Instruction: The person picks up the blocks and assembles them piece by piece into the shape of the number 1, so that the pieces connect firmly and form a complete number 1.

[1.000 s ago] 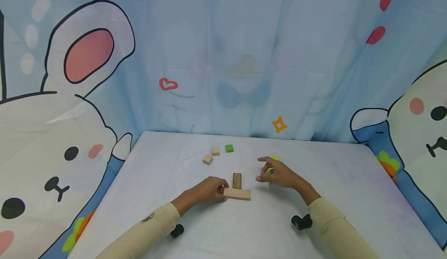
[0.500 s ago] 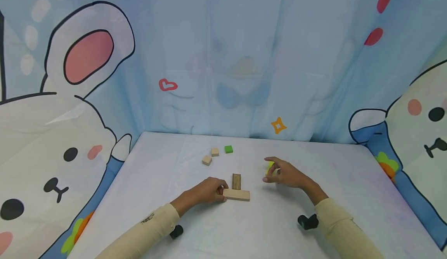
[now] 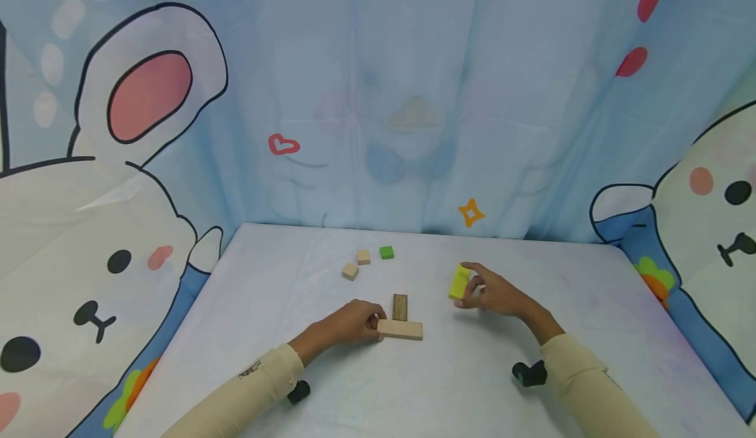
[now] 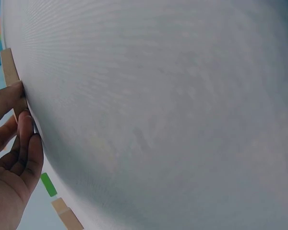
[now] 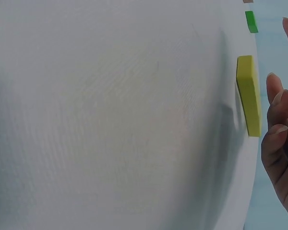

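My left hand pinches the left end of a long, light wooden block lying crosswise on the white table. Behind that block, a darker brown wooden block points away from me, its near end right at the light one. Farther right lies a yellow block, slightly slanted. Beside its right side is my right hand, thumb and forefinger spread near its two ends. In the right wrist view a gap shows between the yellow block and the fingers.
Toward the back of the table sit a green block and two small light wooden blocks, one behind the other. A blue curtain with cartoon prints hangs behind. Black wrist cameras stick out below both forearms.
My right hand has drawn off to the right, uncovering the yellow block, which lies in about the same place. My left hand and the wooden blocks have stayed put.
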Tool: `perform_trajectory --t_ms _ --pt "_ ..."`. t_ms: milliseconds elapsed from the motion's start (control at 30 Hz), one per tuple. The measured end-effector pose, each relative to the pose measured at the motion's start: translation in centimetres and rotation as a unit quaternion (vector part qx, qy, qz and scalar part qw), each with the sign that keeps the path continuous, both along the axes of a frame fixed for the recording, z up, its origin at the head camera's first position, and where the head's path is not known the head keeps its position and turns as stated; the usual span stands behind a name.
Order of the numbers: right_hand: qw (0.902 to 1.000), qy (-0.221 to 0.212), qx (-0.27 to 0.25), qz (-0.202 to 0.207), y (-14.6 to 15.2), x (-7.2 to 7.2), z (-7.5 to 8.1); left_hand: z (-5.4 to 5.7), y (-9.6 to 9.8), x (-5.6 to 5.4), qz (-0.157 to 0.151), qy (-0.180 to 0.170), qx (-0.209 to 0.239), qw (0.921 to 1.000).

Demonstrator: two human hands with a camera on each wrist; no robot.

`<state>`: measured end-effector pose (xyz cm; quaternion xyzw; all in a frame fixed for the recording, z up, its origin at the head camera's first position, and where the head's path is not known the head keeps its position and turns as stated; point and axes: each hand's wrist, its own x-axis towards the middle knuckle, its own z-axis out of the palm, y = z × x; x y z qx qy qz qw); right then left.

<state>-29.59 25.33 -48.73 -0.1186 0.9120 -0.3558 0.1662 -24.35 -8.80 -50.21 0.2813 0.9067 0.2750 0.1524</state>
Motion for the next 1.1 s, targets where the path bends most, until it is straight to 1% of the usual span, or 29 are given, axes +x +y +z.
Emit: perform_trajectory --t_ms 200,333,500,633,1100 --pt "0.9998 -0.005 -0.016 -0.010 0.6 -0.5 -0.7 -0.1 0.0 -0.1 -0.002 0.006 -0.004 1.0000" --pt "0.9998 0.001 -0.001 -0.020 1.0 -0.9 -1.2 -0.2 0.0 -0.1 -0.002 0.005 -0.005 1.0000" --pt "0.9994 0.003 0.019 -0.028 1.1 -1.2 -1.6 -0.2 0.0 -0.1 0.000 0.005 -0.007 1.0000" --pt "0.9992 0.003 0.026 -0.031 1.1 -1.3 -1.7 -0.1 0.0 -0.1 0.001 0.005 -0.007 1.0000" --pt "0.9981 0.009 0.046 -0.041 1.1 -2.4 -3.0 0.0 0.1 -0.1 0.004 0.002 -0.013 0.9999"
